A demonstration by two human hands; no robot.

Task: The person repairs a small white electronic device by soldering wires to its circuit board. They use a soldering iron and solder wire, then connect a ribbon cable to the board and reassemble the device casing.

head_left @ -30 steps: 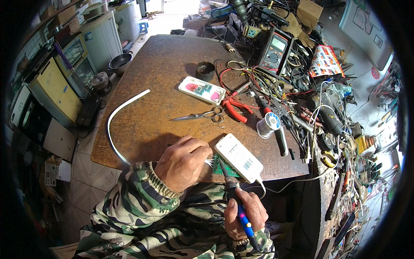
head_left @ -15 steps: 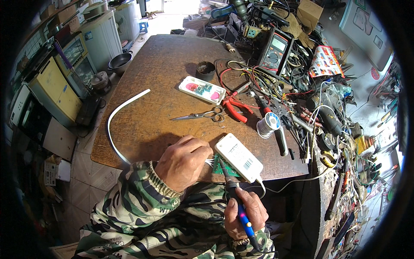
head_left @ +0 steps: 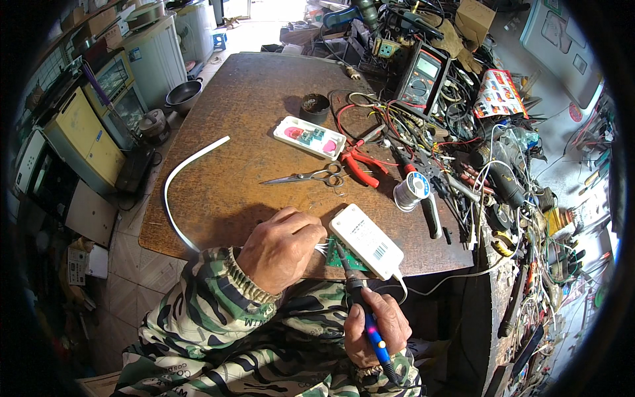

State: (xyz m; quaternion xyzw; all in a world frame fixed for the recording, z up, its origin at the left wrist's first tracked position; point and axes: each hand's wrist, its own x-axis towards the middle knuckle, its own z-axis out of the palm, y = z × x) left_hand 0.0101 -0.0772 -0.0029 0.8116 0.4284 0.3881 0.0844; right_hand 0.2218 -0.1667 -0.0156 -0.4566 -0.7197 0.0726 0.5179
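My left hand (head_left: 281, 248) is closed at the table's near edge, its fingertips pinching thin white wires (head_left: 321, 249). These run to a green circuit board (head_left: 335, 257); the fingertips themselves are partly hidden. A blue and black soldering iron (head_left: 376, 339) is gripped in my right hand (head_left: 391, 322). Its tip is down at the board, close to the wire ends; whether it touches cannot be made out. Beside and partly over the board lies a white plastic case (head_left: 366, 239) with a label and a white cord. A thick white cable (head_left: 173, 187) curves across the left side and disappears behind my left sleeve.
Beyond my hands lie scissors (head_left: 307, 176), red-handled pliers (head_left: 357, 167), a solder spool (head_left: 411, 192) and a white tray (head_left: 283, 136) with small parts. A round dark tin (head_left: 315, 109) is behind it. A multimeter (head_left: 421, 78) stands among tangled cables at the right.
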